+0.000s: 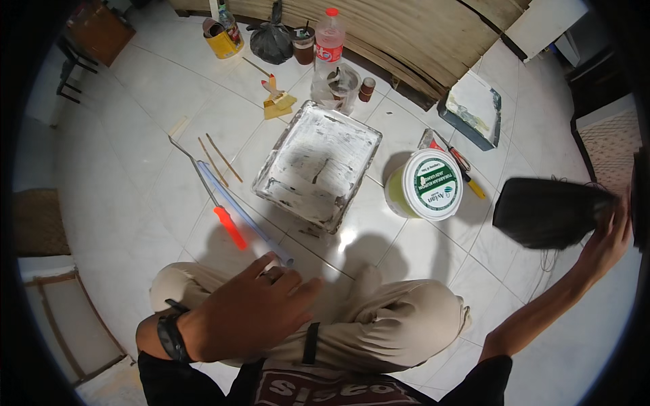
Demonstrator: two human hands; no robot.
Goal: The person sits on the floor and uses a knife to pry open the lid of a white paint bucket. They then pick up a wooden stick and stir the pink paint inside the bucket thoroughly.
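Observation:
My left hand (254,304), slightly blurred, hovers above my lap with its loosely bent fingers apart and nothing visible in them. Just beyond its fingertips ends a pale blue tube (233,210). Beside the tube lies a bent metal rod tool with an orange handle (230,229). Out at the far right, my right hand (613,233) grips the edge of a flat black object (548,213), smeared by motion; its kind does not show. Between my hands, past my legs, stand a paint-streaked tray (321,166) and a white-lidded paint tub (430,186).
Brushes (277,101), a clear bottle with a red cap (330,40), a black plastic bag (271,42) and a yellow can (223,40) are farther back. Two thin sticks (220,159) lie left. A yellow-handled tool (474,184) and a dark tray (472,111) are at the right.

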